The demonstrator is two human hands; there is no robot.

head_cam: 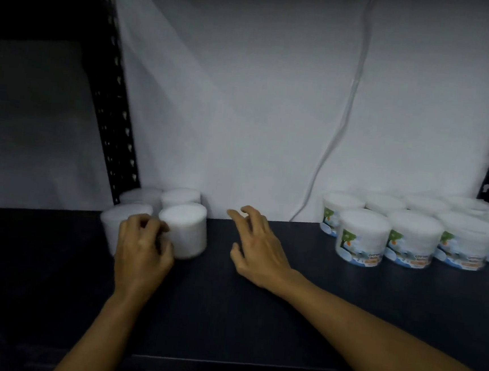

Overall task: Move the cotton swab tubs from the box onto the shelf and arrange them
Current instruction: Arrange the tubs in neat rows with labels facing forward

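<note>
The left hand [143,247], fingers curled against the near tub [184,230] beside the shelf post [111,99], risked toppling it; the right hand [257,242] hovered spread.

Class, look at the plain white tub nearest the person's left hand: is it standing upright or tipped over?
Upright. The white tub stands on the dark shelf with its flat round top facing up and its sides vertical, beside the left hand.

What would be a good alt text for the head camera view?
A person's left hand touches a cluster of four plain white tubs on a dark shelf, while the open right hand hovers beside them. More labelled tubs stand grouped at the right.
</note>
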